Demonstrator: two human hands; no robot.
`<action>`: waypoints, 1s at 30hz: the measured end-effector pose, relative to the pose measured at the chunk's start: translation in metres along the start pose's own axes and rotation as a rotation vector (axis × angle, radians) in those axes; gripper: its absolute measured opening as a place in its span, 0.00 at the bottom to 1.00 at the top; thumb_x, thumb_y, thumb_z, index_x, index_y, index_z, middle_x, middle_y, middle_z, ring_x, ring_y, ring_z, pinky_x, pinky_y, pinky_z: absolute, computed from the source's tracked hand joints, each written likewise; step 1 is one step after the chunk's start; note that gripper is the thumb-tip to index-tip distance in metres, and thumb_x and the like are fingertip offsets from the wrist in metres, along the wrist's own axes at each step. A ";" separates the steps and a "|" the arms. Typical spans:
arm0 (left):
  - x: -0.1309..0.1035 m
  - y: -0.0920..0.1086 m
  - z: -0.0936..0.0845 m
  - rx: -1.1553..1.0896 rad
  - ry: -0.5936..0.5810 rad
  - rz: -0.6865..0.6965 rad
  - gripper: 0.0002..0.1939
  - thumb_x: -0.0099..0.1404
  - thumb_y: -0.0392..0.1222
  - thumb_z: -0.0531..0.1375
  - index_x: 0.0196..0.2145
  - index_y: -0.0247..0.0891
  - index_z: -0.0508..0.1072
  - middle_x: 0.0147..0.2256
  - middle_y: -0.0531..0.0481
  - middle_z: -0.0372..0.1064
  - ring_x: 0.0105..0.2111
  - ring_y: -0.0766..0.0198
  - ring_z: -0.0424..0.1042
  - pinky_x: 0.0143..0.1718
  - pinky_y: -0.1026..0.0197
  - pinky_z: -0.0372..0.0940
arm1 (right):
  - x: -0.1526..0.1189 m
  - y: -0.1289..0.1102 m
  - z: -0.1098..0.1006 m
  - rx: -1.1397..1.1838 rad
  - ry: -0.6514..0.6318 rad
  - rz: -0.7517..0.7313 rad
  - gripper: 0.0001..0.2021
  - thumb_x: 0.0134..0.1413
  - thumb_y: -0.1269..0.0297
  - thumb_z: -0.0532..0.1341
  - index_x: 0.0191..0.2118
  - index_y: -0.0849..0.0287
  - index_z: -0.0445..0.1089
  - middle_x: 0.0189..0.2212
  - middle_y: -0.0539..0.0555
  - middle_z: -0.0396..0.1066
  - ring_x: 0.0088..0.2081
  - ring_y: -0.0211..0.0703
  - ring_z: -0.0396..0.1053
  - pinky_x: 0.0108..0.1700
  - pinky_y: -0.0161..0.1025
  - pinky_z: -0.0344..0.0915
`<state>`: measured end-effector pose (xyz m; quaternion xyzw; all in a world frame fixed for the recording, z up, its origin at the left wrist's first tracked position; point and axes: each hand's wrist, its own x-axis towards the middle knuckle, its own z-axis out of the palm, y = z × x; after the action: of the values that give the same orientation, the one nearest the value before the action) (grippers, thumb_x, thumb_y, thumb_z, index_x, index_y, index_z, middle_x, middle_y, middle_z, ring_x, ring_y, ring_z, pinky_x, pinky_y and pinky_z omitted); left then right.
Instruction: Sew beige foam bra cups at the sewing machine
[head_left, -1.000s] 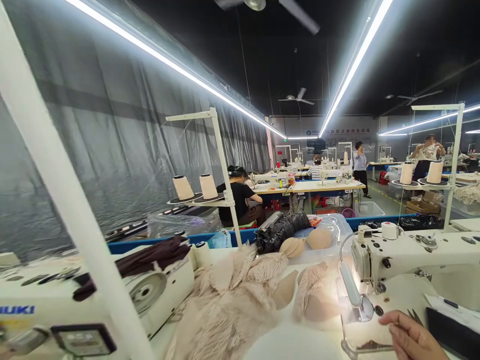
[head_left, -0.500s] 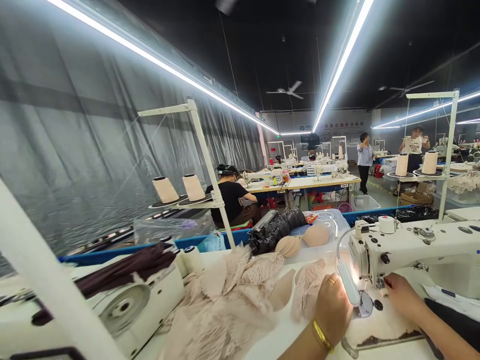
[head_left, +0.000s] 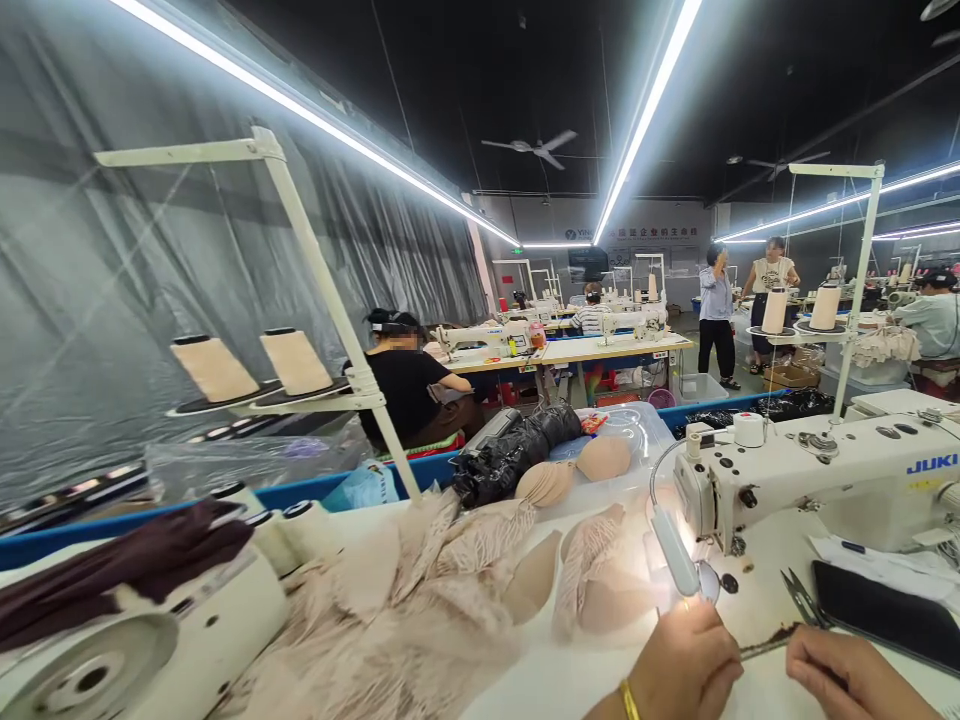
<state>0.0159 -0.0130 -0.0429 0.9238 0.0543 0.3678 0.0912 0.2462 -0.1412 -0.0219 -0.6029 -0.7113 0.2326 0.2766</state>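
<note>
My left hand [head_left: 688,655] and right hand [head_left: 855,675] curl narrowly, any grip unclear, at the near edge of my white metal sewing machine [head_left: 847,470]; I'd steer clear of the dark metal scissors [head_left: 802,600] beside the right.

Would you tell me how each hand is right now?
Left hand: curled closed; anything held can't be told.
Right hand: curled closed, near the scissors; contents unclear.
</note>
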 end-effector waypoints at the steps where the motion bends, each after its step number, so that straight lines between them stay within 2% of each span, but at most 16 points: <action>1: -0.001 0.002 -0.002 0.052 -0.060 -0.046 0.04 0.67 0.37 0.61 0.33 0.42 0.70 0.32 0.49 0.72 0.32 0.60 0.71 0.34 0.60 0.65 | 0.001 0.005 0.000 -0.070 0.080 -0.026 0.21 0.76 0.51 0.48 0.32 0.53 0.67 0.31 0.51 0.74 0.34 0.44 0.74 0.39 0.35 0.69; 4: -0.002 0.009 -0.009 0.198 -0.193 -0.191 0.08 0.65 0.31 0.62 0.30 0.40 0.69 0.33 0.49 0.73 0.33 0.59 0.70 0.35 0.59 0.65 | 0.010 0.025 0.003 -0.393 0.331 -0.058 0.17 0.75 0.56 0.52 0.41 0.53 0.76 0.40 0.57 0.78 0.42 0.51 0.76 0.46 0.42 0.73; 7: -0.001 0.013 -0.014 0.242 -0.209 -0.322 0.10 0.66 0.27 0.59 0.29 0.39 0.69 0.34 0.47 0.73 0.35 0.58 0.70 0.36 0.58 0.63 | 0.020 0.041 0.006 -0.562 0.424 0.001 0.14 0.69 0.63 0.56 0.51 0.59 0.77 0.43 0.66 0.78 0.45 0.63 0.74 0.49 0.56 0.72; 9: 0.001 0.011 -0.015 0.247 -0.224 -0.389 0.10 0.63 0.27 0.59 0.28 0.39 0.69 0.33 0.46 0.73 0.34 0.57 0.69 0.35 0.58 0.62 | 0.026 0.045 0.005 -0.579 0.408 0.027 0.16 0.65 0.72 0.53 0.47 0.62 0.78 0.40 0.68 0.78 0.44 0.66 0.73 0.51 0.60 0.69; 11: 0.002 0.009 -0.015 0.240 -0.236 -0.444 0.10 0.61 0.26 0.60 0.27 0.39 0.69 0.32 0.47 0.72 0.33 0.57 0.69 0.35 0.58 0.62 | 0.030 0.044 -0.001 -0.581 0.388 0.051 0.17 0.61 0.77 0.51 0.40 0.61 0.78 0.37 0.67 0.78 0.43 0.65 0.73 0.51 0.59 0.68; 13: 0.004 0.007 -0.016 0.227 -0.238 -0.490 0.10 0.60 0.26 0.61 0.27 0.39 0.69 0.30 0.48 0.70 0.33 0.57 0.68 0.35 0.58 0.62 | 0.030 0.040 -0.010 -0.549 0.380 0.091 0.16 0.63 0.75 0.50 0.39 0.60 0.76 0.37 0.66 0.78 0.43 0.64 0.75 0.49 0.57 0.68; 15: 0.006 0.007 -0.018 0.209 -0.234 -0.526 0.10 0.60 0.26 0.61 0.26 0.39 0.69 0.29 0.49 0.68 0.33 0.57 0.68 0.35 0.58 0.61 | 0.026 0.032 -0.017 -0.486 0.370 0.129 0.17 0.69 0.69 0.47 0.45 0.58 0.74 0.39 0.63 0.79 0.41 0.60 0.76 0.45 0.51 0.70; 17: 0.009 0.009 -0.020 0.187 -0.227 -0.554 0.10 0.60 0.26 0.61 0.26 0.40 0.68 0.28 0.49 0.68 0.33 0.57 0.68 0.34 0.59 0.60 | 0.021 0.020 -0.018 -0.408 0.323 0.139 0.19 0.75 0.64 0.42 0.49 0.55 0.71 0.35 0.57 0.79 0.35 0.52 0.78 0.39 0.43 0.70; 20: 0.012 0.013 -0.025 0.151 -0.216 -0.587 0.10 0.60 0.27 0.61 0.27 0.40 0.68 0.30 0.49 0.71 0.33 0.58 0.69 0.34 0.59 0.59 | 0.014 -0.005 -0.006 -0.318 0.192 0.093 0.20 0.79 0.56 0.41 0.44 0.49 0.69 0.27 0.48 0.76 0.28 0.44 0.76 0.34 0.35 0.67; 23: 0.014 0.016 -0.030 0.114 -0.199 -0.615 0.09 0.60 0.29 0.61 0.27 0.40 0.68 0.31 0.49 0.72 0.35 0.57 0.71 0.35 0.59 0.60 | 0.017 -0.026 0.015 -0.370 0.090 0.074 0.14 0.76 0.52 0.50 0.40 0.49 0.68 0.32 0.49 0.79 0.34 0.47 0.78 0.35 0.37 0.64; 26: 0.016 0.019 -0.033 0.068 -0.187 -0.635 0.08 0.60 0.30 0.62 0.28 0.40 0.69 0.30 0.51 0.72 0.34 0.59 0.71 0.35 0.59 0.60 | 0.030 -0.033 0.035 -0.478 0.085 0.110 0.10 0.70 0.56 0.55 0.39 0.50 0.70 0.34 0.54 0.81 0.36 0.55 0.80 0.33 0.40 0.57; 30: 0.017 0.019 -0.033 0.024 -0.172 -0.668 0.08 0.60 0.30 0.62 0.28 0.41 0.69 0.28 0.54 0.71 0.31 0.62 0.70 0.34 0.61 0.60 | 0.046 -0.026 0.051 -0.514 0.122 0.128 0.12 0.69 0.58 0.53 0.35 0.50 0.72 0.30 0.55 0.81 0.33 0.58 0.80 0.30 0.41 0.50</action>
<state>0.0060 -0.0247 -0.0038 0.8838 0.3500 0.2378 0.1998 0.1876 -0.0998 -0.0371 -0.7099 -0.6895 0.0244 0.1416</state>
